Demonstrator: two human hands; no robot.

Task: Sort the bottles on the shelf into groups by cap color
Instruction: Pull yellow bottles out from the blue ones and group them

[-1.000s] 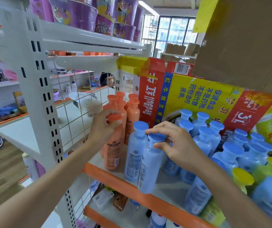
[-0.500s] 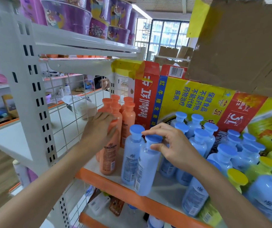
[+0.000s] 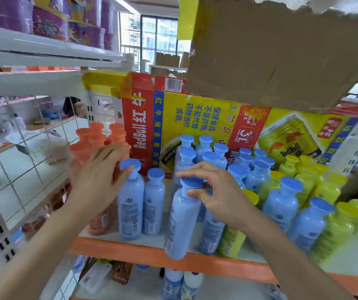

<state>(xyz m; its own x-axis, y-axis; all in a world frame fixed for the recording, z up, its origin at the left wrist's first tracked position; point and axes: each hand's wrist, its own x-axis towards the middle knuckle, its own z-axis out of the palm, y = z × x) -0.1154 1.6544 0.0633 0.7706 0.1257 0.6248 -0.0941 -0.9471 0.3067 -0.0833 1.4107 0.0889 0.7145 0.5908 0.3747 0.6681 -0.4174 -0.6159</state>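
Observation:
Orange-capped bottles (image 3: 96, 137) stand grouped at the shelf's left end. My left hand (image 3: 100, 178) lies against them with straight fingers, holding nothing; one orange bottle (image 3: 99, 221) shows below my wrist. Two blue-capped bottles (image 3: 130, 204) stand just right of that hand. My right hand (image 3: 217, 193) pinches the cap of another blue-capped bottle (image 3: 182, 221), which tilts at the shelf's orange front edge (image 3: 143, 252). More blue-capped bottles (image 3: 208, 154) stand behind, and yellow-capped bottles (image 3: 303, 172) are on the right, with a few blue ones (image 3: 282, 202) mixed among them.
A Red Bull carton (image 3: 173, 122) forms the wall behind the bottles, and a torn cardboard sheet (image 3: 271, 50) hangs overhead. A wire mesh panel (image 3: 29, 161) closes the shelf's left side. Purple tubs (image 3: 48, 20) sit on the shelf above; more bottles (image 3: 180, 282) lie on the shelf below.
My left hand has let go of the orange bottle's cap and now lies flat against the orange group. My right hand has carried its blue-capped bottle rightward, away from the two blue bottles.

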